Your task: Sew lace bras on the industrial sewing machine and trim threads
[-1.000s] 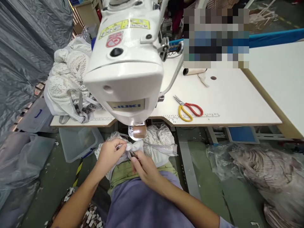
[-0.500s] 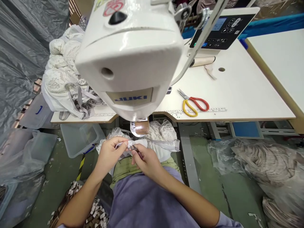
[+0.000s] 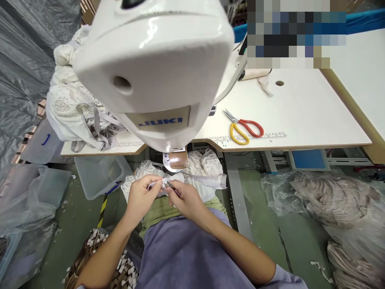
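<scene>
Pinched between the thumb and fingers of my left hand (image 3: 141,195) is a white fabric edge, part of a white lace garment (image 3: 206,165) spread over my lap. My right hand (image 3: 189,200) is closed around small dark thread snips (image 3: 174,188). Their tips are at the white fabric, close beside my left fingertips. Both hands are below the white sewing machine head (image 3: 156,72). Whether the snips' blades are touching a thread is too small to tell.
Scissors (image 3: 245,128) with red and yellow handles lie on the white tabletop (image 3: 315,108). White lace garments (image 3: 67,100) are heaped at the left. Below are a clear plastic bin (image 3: 96,176) and, on the right, bagged beige fabric (image 3: 337,200). A pixelated patch covers the upper right.
The view has shifted slightly, so the machine head appears larger and further left. My hands keep the same hold on the fabric and snips, with only slight movement.
</scene>
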`<state>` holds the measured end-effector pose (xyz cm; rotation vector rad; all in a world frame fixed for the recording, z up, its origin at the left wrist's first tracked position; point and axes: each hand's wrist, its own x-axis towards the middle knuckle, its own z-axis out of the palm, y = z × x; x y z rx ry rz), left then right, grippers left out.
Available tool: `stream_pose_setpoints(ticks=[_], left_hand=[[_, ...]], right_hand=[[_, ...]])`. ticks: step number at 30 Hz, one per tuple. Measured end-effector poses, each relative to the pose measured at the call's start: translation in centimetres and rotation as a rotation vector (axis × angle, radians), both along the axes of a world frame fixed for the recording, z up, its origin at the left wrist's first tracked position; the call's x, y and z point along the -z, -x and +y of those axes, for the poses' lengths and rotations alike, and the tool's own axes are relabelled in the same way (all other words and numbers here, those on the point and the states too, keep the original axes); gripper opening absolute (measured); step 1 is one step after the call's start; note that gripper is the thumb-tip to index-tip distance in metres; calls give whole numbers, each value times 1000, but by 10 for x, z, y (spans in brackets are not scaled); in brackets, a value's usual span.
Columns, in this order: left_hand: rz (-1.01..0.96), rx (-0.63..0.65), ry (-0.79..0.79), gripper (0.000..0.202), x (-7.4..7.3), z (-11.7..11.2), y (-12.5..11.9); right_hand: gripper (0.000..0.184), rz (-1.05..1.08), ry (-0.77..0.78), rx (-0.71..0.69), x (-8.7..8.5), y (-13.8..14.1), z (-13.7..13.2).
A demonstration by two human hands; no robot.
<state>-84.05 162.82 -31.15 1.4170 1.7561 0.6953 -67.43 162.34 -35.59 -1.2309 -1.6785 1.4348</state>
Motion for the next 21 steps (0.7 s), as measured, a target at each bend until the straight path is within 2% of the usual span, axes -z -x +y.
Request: stream_pose_setpoints(ticks=[5, 8, 10, 11, 13, 16, 21], left_hand=[[-90, -20, 110, 24, 4, -3, 2], [-115, -58, 114, 21, 10, -6, 6], [-149, -83, 136, 21, 14, -7, 7], [-167, -84, 151, 21, 15, -7, 7], [-174, -72, 154, 22, 15, -9, 5], [-124, -33, 78, 22, 12, -13, -1], [103, 60, -131, 20, 15, -21, -7]], right_hand=[[33, 198, 70, 64, 3, -3, -11], [27, 429, 172, 252, -2, -15, -16], [21, 461, 156, 358, -6, -23, -15], [18, 402, 102, 351, -8, -26, -14], [12, 178, -60, 240, -8, -28, -10], [7, -140, -268, 101, -2, -20, -3], [15, -417, -384, 84, 10, -8, 3]])
